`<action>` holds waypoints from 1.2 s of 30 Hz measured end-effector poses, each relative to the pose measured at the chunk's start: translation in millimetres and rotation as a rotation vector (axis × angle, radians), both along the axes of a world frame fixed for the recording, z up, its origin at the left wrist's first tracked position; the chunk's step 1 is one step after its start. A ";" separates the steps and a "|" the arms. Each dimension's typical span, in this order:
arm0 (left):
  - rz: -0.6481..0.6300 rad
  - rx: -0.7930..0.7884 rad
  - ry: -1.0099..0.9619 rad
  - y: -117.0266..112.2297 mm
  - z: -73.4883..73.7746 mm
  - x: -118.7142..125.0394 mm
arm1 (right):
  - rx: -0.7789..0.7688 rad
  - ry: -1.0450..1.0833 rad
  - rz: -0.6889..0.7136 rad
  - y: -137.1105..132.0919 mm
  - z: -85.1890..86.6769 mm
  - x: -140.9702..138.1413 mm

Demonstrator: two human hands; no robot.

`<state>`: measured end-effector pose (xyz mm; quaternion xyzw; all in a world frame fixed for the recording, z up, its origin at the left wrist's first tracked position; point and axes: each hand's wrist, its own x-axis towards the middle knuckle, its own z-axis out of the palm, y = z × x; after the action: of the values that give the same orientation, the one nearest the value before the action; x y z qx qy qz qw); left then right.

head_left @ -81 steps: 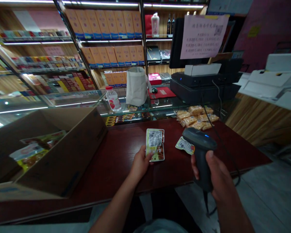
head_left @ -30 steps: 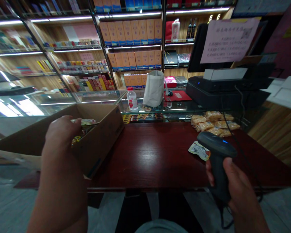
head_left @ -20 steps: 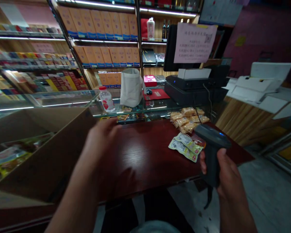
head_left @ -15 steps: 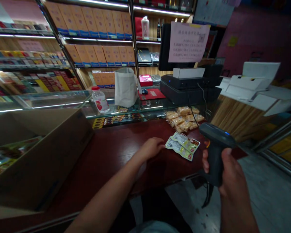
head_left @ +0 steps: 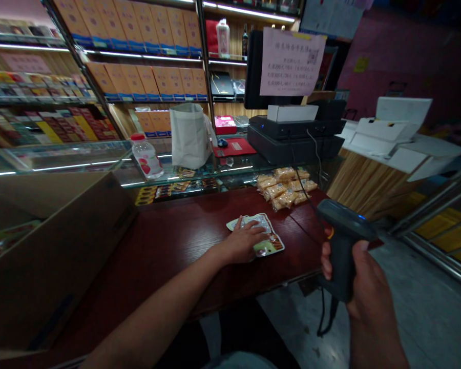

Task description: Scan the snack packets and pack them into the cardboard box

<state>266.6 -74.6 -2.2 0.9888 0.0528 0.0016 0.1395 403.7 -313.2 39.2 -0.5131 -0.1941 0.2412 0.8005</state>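
Note:
My left hand (head_left: pixel 243 243) lies on two flat snack packets (head_left: pixel 271 245) on the dark red counter, its fingers spread over them and partly hiding them. The packets are greenish and silvery, with printed fronts. Off to the right, my right hand (head_left: pixel 369 274) is wrapped round the grip of a black barcode scanner (head_left: pixel 343 246), held in the air by the counter's edge. A small blue light glows on the scanner's top, and a cable hangs from the grip. Beyond the packets sits a pile of clear-wrapped, tan snacks (head_left: pixel 286 187).
An open cardboard box (head_left: pixel 72 256) with packets in it fills the left side. On the glass case stand a red-capped bottle (head_left: pixel 146 158) and a pale paper bag (head_left: pixel 190 136). Behind the snacks are a cash drawer (head_left: pixel 295 143) and a monitor with a paper sign (head_left: pixel 292 64).
My left hand has moved onto the packets, which have shifted left towards me and turned. The scanner stays in my right hand. The view has swung slightly right.

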 end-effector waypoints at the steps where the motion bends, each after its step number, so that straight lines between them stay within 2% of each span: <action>1: 0.027 -0.010 0.010 8.6 2.1 -21.7 | 0.003 0.006 -0.002 1.4 0.5 -0.7; 4: 0.150 -0.061 0.028 32.8 9.7 -82.0 | -0.003 0.016 0.024 8.6 -0.5 -4.1; 7: 0.304 -0.094 -0.011 45.7 17.5 -120.0 | -0.017 0.027 0.079 18.9 -4.4 -9.1; 9: 0.485 -0.036 -0.104 43.7 19.9 -130.1 | -0.024 0.041 0.097 25.7 -7.0 -13.2; 11: 0.749 0.093 -0.183 34.2 18.7 -131.4 | -0.035 0.054 0.109 31.1 -8.8 -17.2; 13: 0.985 0.204 -0.140 21.9 15.0 -128.7 | -0.040 0.060 0.122 34.2 -9.8 -20.2; 15: 1.116 0.225 -0.025 12.1 11.5 -125.9 | -0.044 0.066 0.141 35.6 -9.5 -22.7; 17: 1.188 0.164 0.046 7.6 10.2 -124.7 | -0.055 0.068 0.145 36.3 -7.3 -26.1; 20: 1.248 0.016 0.034 7.6 11.8 -126.4 | -0.060 0.057 0.128 38.0 -0.2 -35.6; 23: 1.230 -0.157 -0.067 5.5 11.3 -131.0 | -0.067 0.034 0.122 40.6 7.0 -48.7; 29: 1.020 -0.414 -0.549 -17.1 -0.8 -133.3 | -0.102 0.068 0.262 46.5 6.6 -72.6; 31: 0.995 -0.438 -0.643 -24.2 -3.6 -130.3 | -0.108 0.071 0.331 48.4 4.6 -80.7; 36: 1.059 -0.387 -0.716 -31.7 -6.1 -124.6 | -0.165 0.029 0.529 50.3 3.7 -98.1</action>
<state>142.0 -106.4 -8.3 0.7248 0.4810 0.3885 0.3039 305.6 -262.9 42.9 -0.5045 -0.2897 0.4639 0.6681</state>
